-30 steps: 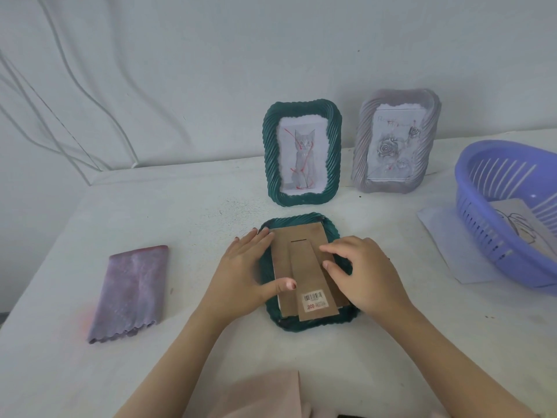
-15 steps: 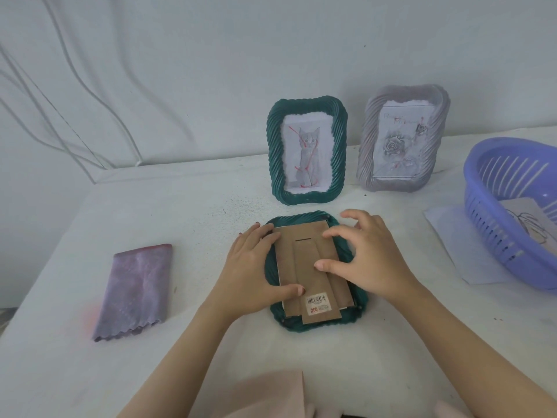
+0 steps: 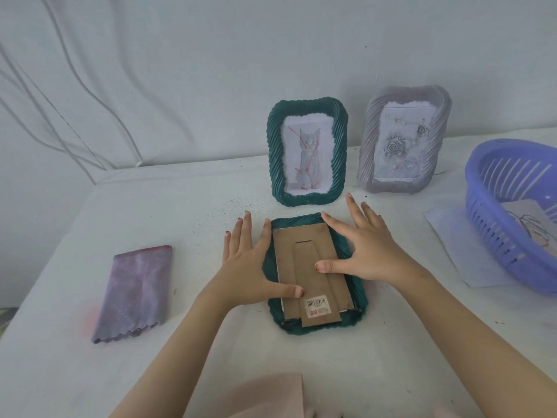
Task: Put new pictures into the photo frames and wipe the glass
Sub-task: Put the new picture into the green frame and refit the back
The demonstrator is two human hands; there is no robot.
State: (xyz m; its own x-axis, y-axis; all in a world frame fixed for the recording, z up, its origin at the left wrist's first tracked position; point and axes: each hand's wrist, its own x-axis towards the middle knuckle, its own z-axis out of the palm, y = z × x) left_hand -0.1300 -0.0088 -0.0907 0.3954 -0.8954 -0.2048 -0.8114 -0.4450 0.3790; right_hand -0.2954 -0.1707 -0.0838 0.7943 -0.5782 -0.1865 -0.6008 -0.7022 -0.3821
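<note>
Table point(image 3: 187, 206), white, carries everything. Basket point(image 3: 494, 233), purple, sits well to the right of both hands with a drawing inside; a loose sheet point(image 3: 452, 236) lies just beside it, partly under its rim. Cloth point(image 3: 135, 292), folded, lies well to the left of the hands, untouched. Two frames stand upright beyond the fingertips: a green one with the cat picture point(image 3: 307, 152) straight ahead, a grey one with the rose picture point(image 3: 404, 140) ahead and to the right.

Work piece: third frame point(image 3: 358, 285), green, lying face down between the hands, cardboard back point(image 3: 307, 267) up, barcode sticker at the near end.

Left hand point(image 3: 250, 267): fingers spread flat on the table beside the frame's left edge, thumb laid across the lower left of the back. Right hand point(image 3: 370, 251): fingers fanned over the frame's top right corner, thumb pressing the middle of the back. Neither pinches anything; both are open and pressing.

Step, my read: seating the back into the frame, i.e. closing up after a picture swap. A white paper edge shows along the left of the back, so a sheet looks to be inside. Can't tell whether the retaining tabs are locked.

Next: secure the back, flip the frame face up, reach left for the cloth, wipe the glass.
</note>
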